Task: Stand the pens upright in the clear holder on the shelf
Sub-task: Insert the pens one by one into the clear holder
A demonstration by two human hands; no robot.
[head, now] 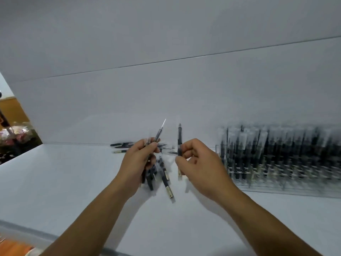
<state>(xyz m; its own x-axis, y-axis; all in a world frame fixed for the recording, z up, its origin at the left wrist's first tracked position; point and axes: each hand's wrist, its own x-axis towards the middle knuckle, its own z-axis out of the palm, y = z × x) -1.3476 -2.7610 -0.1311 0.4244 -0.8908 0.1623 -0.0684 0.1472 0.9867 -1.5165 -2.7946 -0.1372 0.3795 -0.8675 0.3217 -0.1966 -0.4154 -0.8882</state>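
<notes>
Above shelf [73, 182] | left hand [136, 163] grips pens [158, 134] | right hand [199, 167] fingers pinch pen [180, 137] | holder [276, 159] blurred

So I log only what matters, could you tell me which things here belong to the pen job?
Job: pen in right hand; pens in left hand; loose pens; clear holder.
Lying about: orange item; pink goods.

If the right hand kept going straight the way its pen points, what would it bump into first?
The right hand holds its pen pointing up and away, so probably the white back wall. The holder sits off to the side. Depth is unclear.
</notes>
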